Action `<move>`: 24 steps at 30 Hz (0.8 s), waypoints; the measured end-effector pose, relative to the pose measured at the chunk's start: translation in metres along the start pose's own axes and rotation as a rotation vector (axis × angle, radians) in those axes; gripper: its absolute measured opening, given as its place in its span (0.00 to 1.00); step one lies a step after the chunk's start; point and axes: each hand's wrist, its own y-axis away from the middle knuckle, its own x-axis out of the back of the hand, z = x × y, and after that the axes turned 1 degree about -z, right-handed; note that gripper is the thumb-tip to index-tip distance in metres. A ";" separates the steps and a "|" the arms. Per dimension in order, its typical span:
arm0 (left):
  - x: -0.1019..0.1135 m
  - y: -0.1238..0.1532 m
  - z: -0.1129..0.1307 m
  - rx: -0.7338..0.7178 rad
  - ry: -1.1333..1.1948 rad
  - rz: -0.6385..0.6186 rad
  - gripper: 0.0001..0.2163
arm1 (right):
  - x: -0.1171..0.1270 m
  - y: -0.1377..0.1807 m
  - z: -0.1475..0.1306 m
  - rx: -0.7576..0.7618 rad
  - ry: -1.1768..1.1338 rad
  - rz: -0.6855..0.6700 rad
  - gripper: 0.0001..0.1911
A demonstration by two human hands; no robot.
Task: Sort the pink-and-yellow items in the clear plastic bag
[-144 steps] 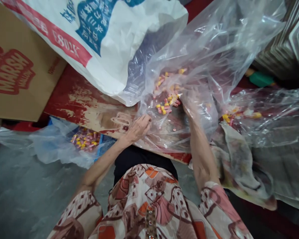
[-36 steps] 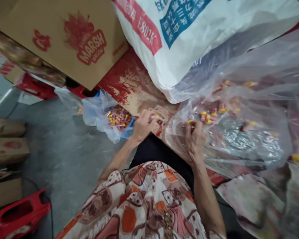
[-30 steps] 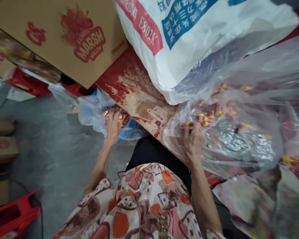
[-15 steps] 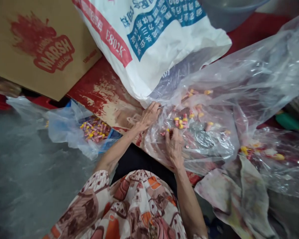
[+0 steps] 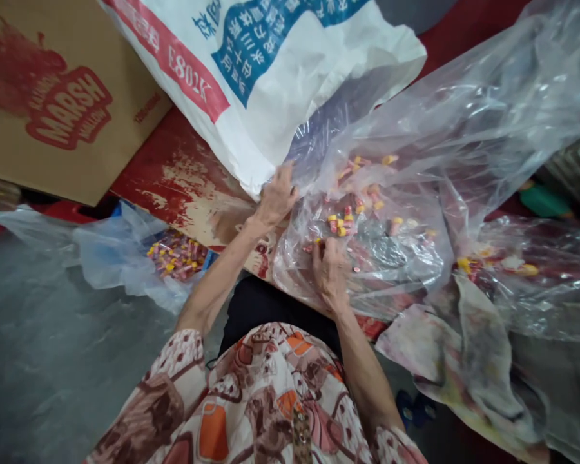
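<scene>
The left hand [image 5: 276, 196] pinches the clear bag [image 5: 415, 129]; what the right hand [image 5: 329, 270] grasps cannot be told. A slipped pinch could spill coloured pieces [image 5: 341, 225] just beyond.

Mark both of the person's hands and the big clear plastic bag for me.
left hand [image 5: 276, 198]: head view, back of the hand.
right hand [image 5: 329, 274]: head view, back of the hand.
clear plastic bag [image 5: 464, 116]: head view, bare upper wall.
</scene>
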 end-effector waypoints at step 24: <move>-0.017 0.087 0.018 -0.222 -0.040 -0.476 0.05 | 0.076 -0.066 0.068 -0.192 0.112 0.272 0.18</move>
